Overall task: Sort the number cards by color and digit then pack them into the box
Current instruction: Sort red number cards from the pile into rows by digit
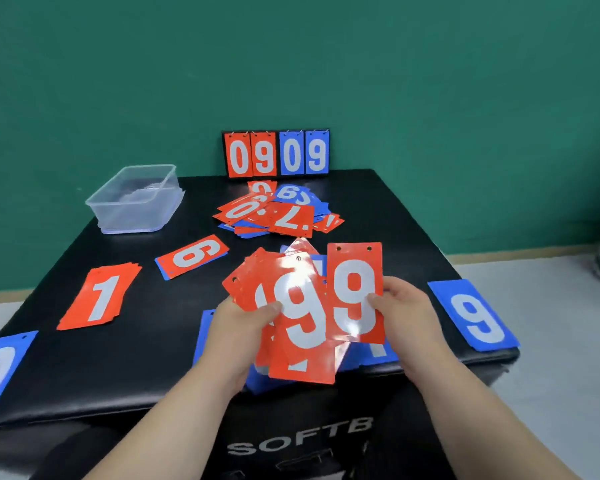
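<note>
Left hand [243,327] grips a fanned stack of red cards [291,317] so the digits show, while the right hand [404,306] pinches one red 9 [355,292] aside, probably for a pile. Box [136,199] sits empty-looking at the bench's [153,341] far left.

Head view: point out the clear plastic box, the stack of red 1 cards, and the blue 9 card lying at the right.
Clear plastic box [130,216]: head view, front wall.
Stack of red 1 cards [102,299]: head view, white digit.
Blue 9 card [475,317]: head view, card's middle.
</note>
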